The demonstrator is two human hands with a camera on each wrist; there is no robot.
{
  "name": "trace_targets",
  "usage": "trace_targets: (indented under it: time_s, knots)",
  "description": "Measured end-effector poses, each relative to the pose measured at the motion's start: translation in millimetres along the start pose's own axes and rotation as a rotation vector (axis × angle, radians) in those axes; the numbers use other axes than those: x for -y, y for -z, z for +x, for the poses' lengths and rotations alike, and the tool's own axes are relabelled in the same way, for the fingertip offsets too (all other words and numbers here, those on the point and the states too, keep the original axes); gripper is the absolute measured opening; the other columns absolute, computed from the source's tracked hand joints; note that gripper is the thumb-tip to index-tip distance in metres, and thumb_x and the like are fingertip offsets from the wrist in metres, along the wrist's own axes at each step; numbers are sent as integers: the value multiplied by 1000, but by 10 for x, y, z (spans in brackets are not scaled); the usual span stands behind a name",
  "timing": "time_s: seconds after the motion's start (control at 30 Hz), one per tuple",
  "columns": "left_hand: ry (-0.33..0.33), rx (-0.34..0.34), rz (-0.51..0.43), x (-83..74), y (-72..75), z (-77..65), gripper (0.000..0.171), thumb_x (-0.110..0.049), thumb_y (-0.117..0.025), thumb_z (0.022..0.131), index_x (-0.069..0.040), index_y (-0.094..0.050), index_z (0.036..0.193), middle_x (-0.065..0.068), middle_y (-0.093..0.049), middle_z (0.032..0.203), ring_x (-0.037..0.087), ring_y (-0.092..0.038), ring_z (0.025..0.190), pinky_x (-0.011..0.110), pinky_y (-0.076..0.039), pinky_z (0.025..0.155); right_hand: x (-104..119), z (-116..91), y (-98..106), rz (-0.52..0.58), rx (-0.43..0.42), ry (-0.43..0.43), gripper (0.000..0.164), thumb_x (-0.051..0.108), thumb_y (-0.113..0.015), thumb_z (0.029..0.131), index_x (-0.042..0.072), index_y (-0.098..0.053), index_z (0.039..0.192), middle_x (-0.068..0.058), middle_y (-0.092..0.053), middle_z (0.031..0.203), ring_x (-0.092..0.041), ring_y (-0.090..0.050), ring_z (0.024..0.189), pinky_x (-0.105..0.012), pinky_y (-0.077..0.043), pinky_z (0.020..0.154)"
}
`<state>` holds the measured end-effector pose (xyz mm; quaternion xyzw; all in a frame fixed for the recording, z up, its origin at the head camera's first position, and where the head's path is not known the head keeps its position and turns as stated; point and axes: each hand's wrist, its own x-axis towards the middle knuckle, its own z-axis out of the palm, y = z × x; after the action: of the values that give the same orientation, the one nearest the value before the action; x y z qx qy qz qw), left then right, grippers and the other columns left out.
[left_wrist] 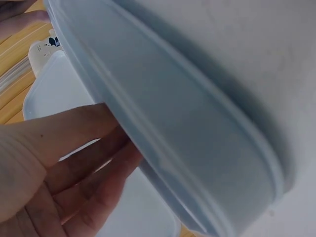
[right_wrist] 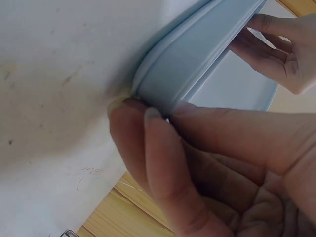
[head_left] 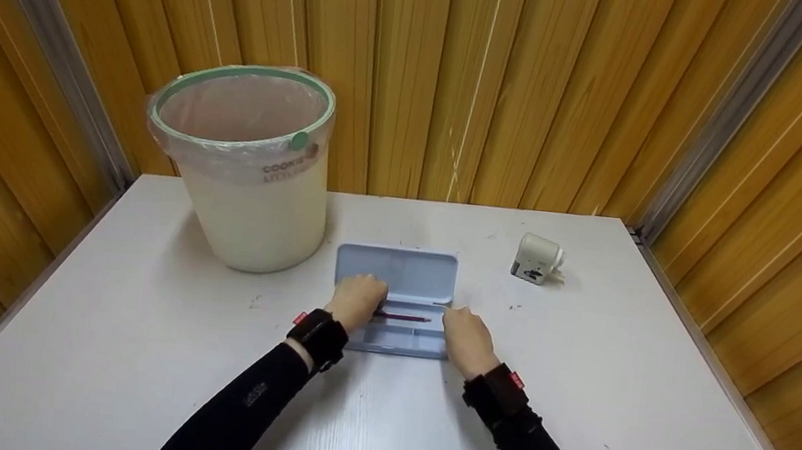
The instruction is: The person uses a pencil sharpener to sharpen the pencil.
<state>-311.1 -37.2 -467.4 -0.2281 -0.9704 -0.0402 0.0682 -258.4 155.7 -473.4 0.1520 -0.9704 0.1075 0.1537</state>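
A light blue pencil case [head_left: 387, 349] stands on the white table with its lid [head_left: 403, 270] folded back. Inside the case, a dark red pencil [head_left: 405, 318] lies crosswise, its pointed end toward the right. My left hand [head_left: 360, 300] reaches over the front wall and holds the pencil near its left end; in the left wrist view the fingertips of this hand [left_wrist: 84, 163] are hidden behind the wall. At the right end of the case, my right hand [head_left: 467, 340] pinches the corner between thumb and fingers, plain in the right wrist view [right_wrist: 197, 163].
A tall cream bin [head_left: 258, 216] with a green rim and a clear plastic liner stands at the back left. Toward the back right is a small white bottle [head_left: 538, 258] with a printed label. Wood-patterned panels [head_left: 418, 76] enclose the table's back and sides.
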Motion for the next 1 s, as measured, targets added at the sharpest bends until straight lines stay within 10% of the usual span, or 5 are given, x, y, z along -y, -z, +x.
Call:
trace_targets:
  time_s: [0.63,1.0]
  knots:
    - [-28,133,-13,16,132,-123,5,3,-60,87,2,-61,83,18,-70,87,34,-70,82,44,-58,70,1,4,-9,-6,-7,5,14,-11,-53,83,-7,-63,75,-25,-67,73,-41,-68,67,-49,-54,57]
    - [-42,-24,-155,42,439,-243,9,4,-62,88,0,-54,87,19,-67,82,38,-68,77,49,-57,63,-9,-4,-19,-18,4,8,15,-11,-52,84,-7,-63,75,-24,-67,72,-40,-68,66,-47,-54,56]
